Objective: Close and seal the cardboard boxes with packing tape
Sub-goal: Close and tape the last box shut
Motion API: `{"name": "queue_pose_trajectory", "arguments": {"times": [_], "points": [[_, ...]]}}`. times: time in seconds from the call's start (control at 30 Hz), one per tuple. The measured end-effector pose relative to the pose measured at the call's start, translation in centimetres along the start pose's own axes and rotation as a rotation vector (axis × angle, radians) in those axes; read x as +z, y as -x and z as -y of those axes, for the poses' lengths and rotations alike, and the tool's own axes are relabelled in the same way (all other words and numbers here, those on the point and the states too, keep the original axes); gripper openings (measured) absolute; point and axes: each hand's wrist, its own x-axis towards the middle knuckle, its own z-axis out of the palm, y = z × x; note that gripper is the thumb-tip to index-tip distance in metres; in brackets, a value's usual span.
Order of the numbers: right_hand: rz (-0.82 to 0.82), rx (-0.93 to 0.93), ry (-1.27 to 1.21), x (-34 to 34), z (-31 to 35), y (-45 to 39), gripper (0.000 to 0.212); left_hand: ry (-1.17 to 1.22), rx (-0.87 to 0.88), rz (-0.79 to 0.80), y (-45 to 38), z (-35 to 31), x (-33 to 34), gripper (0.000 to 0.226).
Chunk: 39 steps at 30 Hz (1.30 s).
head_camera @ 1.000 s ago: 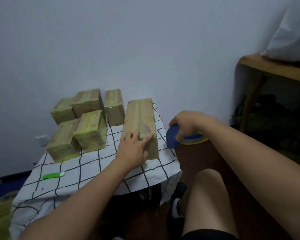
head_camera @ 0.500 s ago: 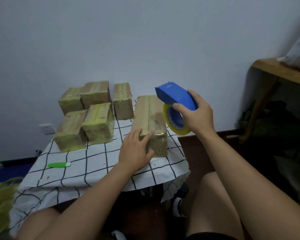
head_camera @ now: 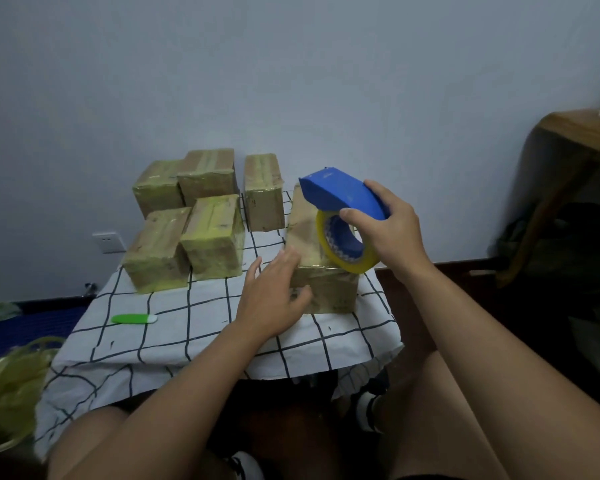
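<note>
Since a moment ago, we are bringing the tape dispenser (head_camera: 343, 202) down onto the long cardboard box (head_camera: 317, 271) at the cloth's (head_camera: 201, 327) right near edge. Our right hand (head_camera: 388, 230) is clamping the dispenser; our left hand (head_camera: 274, 296), fingers spread, is bracing the box's near-left corner.

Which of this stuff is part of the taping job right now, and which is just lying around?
In the job:
- long box, left hand against its near end
- blue tape dispenser in right hand
- five taped boxes

Lying about:
- green cutter on checked cloth
- crumpled tape pile
</note>
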Motion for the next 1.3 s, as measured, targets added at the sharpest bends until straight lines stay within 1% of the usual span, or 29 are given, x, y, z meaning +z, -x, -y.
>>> {"name": "queue_pose_trajectory", "arguments": {"times": [0.13, 0.17, 0.27, 0.3, 0.4, 0.53, 0.6, 0.67, 0.77, 0.83, 0.97, 1.03, 1.13, 1.23, 1.3], "points": [[0.001, -0.001, -0.012, -0.1, -0.1, 0.1, 0.065, 0.252, -0.084, -0.004, -0.9, 1.3, -0.7, 0.060], [-0.003, 0.001, -0.013, -0.1, -0.2, 0.1, 0.065, 0.302, -0.107, -0.013, -1.3, 1.3, -0.7, 0.056], [-0.007, 0.005, -0.012, -0.3, -0.4, 0.0, 0.066, 0.387, -0.155, -0.062, -2.4, 0.6, -0.6, 0.033], [-0.006, 0.004, -0.014, -0.3, -0.5, 0.0, 0.066, 0.368, -0.129, -0.085, -2.5, 0.6, -0.4, 0.029], [-0.001, 0.001, -0.016, -0.3, -0.6, -0.1, 0.065, 0.294, -0.033, -0.120, -2.6, 1.1, 0.0, 0.032], [0.005, 0.000, -0.012, -0.2, -0.7, -0.4, 0.063, 0.314, -0.009, -0.153, -2.9, 1.6, 0.2, 0.029], [0.013, -0.004, -0.007, -0.2, -0.7, -0.6, 0.064, 0.277, 0.029, -0.177, -2.8, 1.9, 0.5, 0.035], [0.020, -0.010, -0.003, -0.2, -0.8, -0.7, 0.064, 0.185, 0.086, -0.198, -2.8, 2.1, 0.7, 0.045], [0.021, -0.014, -0.003, -0.3, -0.8, -0.6, 0.063, 0.091, 0.160, -0.217, -2.9, 2.2, 0.7, 0.045], [0.024, -0.016, -0.002, -0.3, -0.8, -0.5, 0.062, 0.083, 0.177, -0.208, -2.8, 2.4, 0.6, 0.044], [0.022, -0.020, -0.002, -0.3, -0.8, -0.5, 0.063, 0.017, 0.218, -0.230, -2.6, 2.5, 0.8, 0.034], [0.023, -0.017, -0.002, -0.3, -0.8, -0.5, 0.062, -0.005, 0.228, -0.225, -2.5, 2.4, 0.8, 0.034], [0.027, -0.016, -0.005, -0.3, -0.7, -0.5, 0.063, 0.027, 0.220, -0.221, -2.3, 2.7, 0.7, 0.035], [0.022, -0.020, -0.011, -0.2, -0.9, -0.4, 0.064, -0.012, 0.239, -0.261, -2.3, 2.6, 1.1, 0.031], [0.022, -0.019, -0.011, -0.2, -0.8, -0.3, 0.064, -0.013, 0.232, -0.258, -2.3, 2.3, 1.1, 0.029]]}}
